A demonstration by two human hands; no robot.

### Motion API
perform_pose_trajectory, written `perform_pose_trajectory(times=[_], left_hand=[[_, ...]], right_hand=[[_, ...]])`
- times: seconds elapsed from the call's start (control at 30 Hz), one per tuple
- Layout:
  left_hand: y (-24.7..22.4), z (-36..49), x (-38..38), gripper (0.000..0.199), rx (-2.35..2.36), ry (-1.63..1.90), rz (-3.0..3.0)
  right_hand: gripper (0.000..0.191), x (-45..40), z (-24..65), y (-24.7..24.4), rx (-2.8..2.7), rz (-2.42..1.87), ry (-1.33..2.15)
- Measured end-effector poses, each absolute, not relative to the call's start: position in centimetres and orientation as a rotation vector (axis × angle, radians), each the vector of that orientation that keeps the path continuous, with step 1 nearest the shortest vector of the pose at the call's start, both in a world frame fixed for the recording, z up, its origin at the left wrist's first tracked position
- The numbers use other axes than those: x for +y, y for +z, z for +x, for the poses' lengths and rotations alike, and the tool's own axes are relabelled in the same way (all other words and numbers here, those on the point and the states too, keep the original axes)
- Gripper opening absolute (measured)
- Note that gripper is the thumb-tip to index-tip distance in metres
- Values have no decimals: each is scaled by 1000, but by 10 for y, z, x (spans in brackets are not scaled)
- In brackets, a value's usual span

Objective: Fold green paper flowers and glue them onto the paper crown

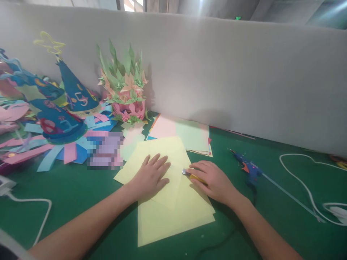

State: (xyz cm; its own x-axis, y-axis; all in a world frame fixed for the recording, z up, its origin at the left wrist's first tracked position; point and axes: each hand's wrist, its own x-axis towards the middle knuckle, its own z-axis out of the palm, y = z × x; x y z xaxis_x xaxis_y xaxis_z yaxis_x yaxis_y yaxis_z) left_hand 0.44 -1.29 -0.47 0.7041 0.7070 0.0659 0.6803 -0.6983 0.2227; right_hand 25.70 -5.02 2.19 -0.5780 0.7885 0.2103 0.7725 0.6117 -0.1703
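The left hand (150, 177) lies flat, fingers spread, pressing down a folded yellow paper sheet (165, 187) on the green table (67, 191). The right hand (210, 178) is closed around a small yellow utility knife (193, 176), its metal tip at the sheet's right edge, just beside the left fingertips (165, 164).

Risk, as I judge it: the blade sits close to the pressing fingers, so a slip toward them could nick skin; thin stacked sheets could also shift and spoil the line.

The knife body is mostly hidden under the right hand, so blade length is unclear. 1 patch left of the sheets is blurred out. A blue glue gun (248, 169) lies well apart, its cord running out of view.
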Motion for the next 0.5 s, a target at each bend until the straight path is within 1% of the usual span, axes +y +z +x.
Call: perform_pose_trajectory(times=[0.23, 0.5], left_hand=[[1, 5, -12, 51, 1116, 269, 2711], [3, 7, -7, 55, 1099, 358, 2693]], right_hand=[[34, -34, 220, 14, -2658, -1233, 110], [31, -24, 204, 10, -2550, -1331, 283]])
